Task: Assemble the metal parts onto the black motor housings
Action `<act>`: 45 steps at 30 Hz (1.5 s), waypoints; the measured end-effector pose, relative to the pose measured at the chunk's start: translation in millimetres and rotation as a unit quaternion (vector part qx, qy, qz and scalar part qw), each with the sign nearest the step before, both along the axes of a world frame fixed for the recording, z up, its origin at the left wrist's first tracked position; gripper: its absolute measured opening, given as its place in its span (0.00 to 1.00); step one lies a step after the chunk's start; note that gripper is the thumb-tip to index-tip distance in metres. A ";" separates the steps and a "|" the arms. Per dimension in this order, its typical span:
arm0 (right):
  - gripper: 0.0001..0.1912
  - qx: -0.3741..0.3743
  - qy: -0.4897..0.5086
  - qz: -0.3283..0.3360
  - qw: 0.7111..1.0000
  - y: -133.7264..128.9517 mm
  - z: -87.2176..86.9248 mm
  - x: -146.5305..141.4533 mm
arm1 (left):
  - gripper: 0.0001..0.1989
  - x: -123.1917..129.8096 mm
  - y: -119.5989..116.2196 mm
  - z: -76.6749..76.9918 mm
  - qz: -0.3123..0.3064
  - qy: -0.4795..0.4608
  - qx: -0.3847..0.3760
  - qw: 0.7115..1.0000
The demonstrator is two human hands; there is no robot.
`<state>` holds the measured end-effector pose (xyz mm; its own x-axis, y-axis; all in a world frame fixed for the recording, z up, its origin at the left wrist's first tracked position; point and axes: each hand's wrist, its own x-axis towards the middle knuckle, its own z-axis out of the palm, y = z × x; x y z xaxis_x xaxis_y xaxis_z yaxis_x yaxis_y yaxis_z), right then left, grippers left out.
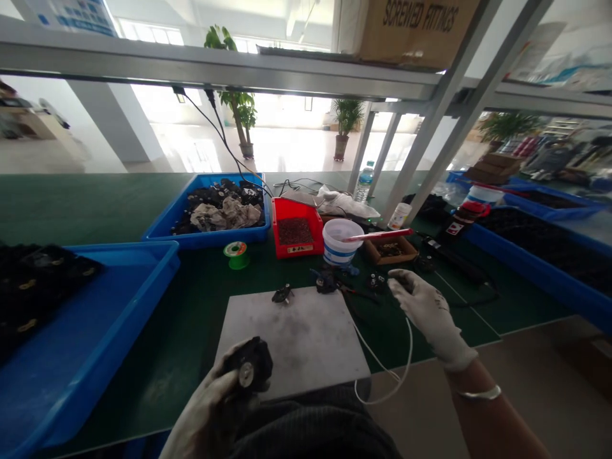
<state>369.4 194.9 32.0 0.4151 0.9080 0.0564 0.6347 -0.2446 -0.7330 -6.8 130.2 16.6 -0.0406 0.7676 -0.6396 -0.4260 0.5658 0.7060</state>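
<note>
The person's left hand (201, 398), in a soiled white glove, is closed around a black lumpy part with a round metal centre (247, 366), holding it up near the bottom edge of the view. Just ahead of that grip lies the near edge of a grey square board (299, 344), with a small black component (282, 294) on its far side. The right hand (428, 312), also gloved, hangs in the air over the green work mat (95, 207) with its fingers loosely curled, partly open and holding nothing visible. A thin white cable (385, 370) loops below it, and a metal bangle (478, 394) circles that wrist. Ahead of the right fingertips sit a small black fitting (377, 282) and a pair of dark pliers (356, 293). Farther ahead of that hand, a white plastic tub (339, 241) has a red-handled tool (377, 234) lying across its rim, beside a wooden tray (389, 250). Beyond the left hand's grip are a green spool (236, 255), a red tray of brown granules (299, 226), and a blue bin (205, 236) of black parts and crumpled cloth. To that hand's left, another blue bin (95, 319) holds more black parts.
</note>
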 end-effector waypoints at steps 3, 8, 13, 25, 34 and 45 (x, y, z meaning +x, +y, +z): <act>0.21 -0.034 -0.054 -0.054 0.997 -15.4 -1.1 22.9 | 0.54 -9.5 -10.9 -20.2 0.018 -0.015 -0.016 1.000; 0.21 -0.045 -0.096 0.007 0.994 -16.5 -2.7 -2.0 | 0.54 -10.8 -26.8 -23.0 0.006 -0.030 -0.005 1.000; 0.20 -0.025 -0.180 0.133 0.974 21.8 11.5 -67.6 | 0.34 4.3 -43.8 0.6 -0.002 -0.026 0.036 0.999; 0.14 -0.163 -0.224 0.234 0.932 112.0 32.1 -122.3 | 0.33 -11.2 -49.9 -2.7 0.022 -0.048 0.043 0.998; 0.20 -0.016 0.006 0.154 0.988 76.6 46.9 -93.7 | 0.31 -5.2 -40.8 -4.5 0.019 -0.061 0.068 0.996; 0.37 -0.175 0.361 0.243 0.883 -63.2 -5.4 -128.0 | 0.30 9.0 -31.5 -1.5 -0.128 -0.053 0.178 0.974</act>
